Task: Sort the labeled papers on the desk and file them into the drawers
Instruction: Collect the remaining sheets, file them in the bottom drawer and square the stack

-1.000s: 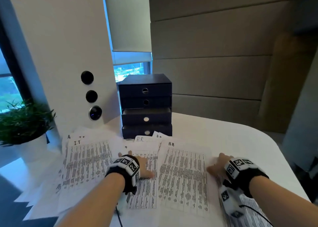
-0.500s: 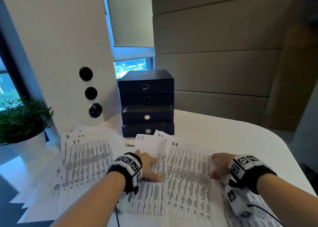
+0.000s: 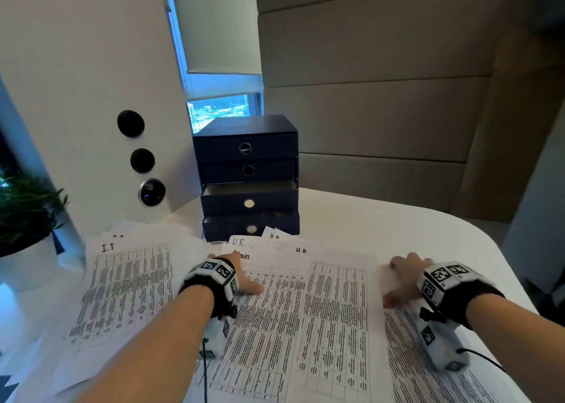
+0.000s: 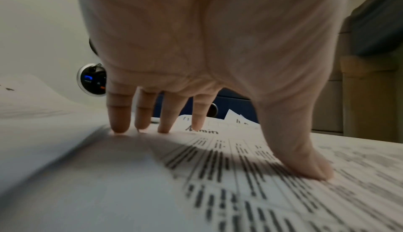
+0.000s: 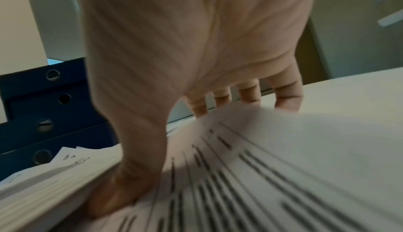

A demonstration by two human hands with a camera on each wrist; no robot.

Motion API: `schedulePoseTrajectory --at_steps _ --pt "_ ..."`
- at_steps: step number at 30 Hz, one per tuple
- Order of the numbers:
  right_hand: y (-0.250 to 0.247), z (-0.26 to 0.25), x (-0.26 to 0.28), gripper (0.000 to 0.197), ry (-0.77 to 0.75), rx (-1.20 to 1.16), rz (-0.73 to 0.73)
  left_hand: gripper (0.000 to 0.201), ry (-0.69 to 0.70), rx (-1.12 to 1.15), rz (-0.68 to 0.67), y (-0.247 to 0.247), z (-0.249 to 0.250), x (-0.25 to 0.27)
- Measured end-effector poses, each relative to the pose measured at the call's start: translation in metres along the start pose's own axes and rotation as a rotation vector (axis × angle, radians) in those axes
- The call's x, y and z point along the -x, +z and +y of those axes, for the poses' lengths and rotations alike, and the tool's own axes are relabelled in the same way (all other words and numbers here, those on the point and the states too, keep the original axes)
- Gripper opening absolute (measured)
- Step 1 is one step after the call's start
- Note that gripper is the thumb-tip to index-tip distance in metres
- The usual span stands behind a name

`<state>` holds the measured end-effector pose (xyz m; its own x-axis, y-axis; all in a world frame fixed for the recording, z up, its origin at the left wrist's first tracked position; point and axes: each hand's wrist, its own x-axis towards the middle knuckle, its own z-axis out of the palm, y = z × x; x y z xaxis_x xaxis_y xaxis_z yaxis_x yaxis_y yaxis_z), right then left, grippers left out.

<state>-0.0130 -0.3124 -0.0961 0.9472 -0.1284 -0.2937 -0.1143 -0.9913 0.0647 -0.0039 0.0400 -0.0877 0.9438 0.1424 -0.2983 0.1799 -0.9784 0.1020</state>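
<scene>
White rounded desk (image 3: 397,225): printed white labelled papers (image 3: 333,311) spread before dark-blue cardboard drawer box (image 3: 247,170). Left hand (image 3: 241,275) and right hand (image 3: 403,280) lie flat, pressing sheets, gripping nothing. Sheets likely thin, floppy, slidey; lift by an edge.

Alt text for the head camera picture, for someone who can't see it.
The left hand rests on a sheet marked Admin and the right hand on another, among printed sheets on a white desk. Behind stands a blue drawer box, third drawer down ajar.
</scene>
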Motion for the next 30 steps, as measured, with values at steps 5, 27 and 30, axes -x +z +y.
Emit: schedulePoseTrajectory --at_steps 5,27,30 --pt "0.000 -0.014 -0.017 0.069 0.028 -0.257 0.053 0.133 0.014 0.027 -0.009 0.001 0.012 -0.006" --pt "-0.017 0.001 0.014 0.076 0.095 -0.463 -0.182 0.126 -0.015 0.028 -0.027 0.010 0.027 0.002" --pt "-0.021 -0.005 0.026 0.062 0.053 -0.496 -0.188 0.126 0.012 0.008 -0.029 0.016 0.040 0.004"
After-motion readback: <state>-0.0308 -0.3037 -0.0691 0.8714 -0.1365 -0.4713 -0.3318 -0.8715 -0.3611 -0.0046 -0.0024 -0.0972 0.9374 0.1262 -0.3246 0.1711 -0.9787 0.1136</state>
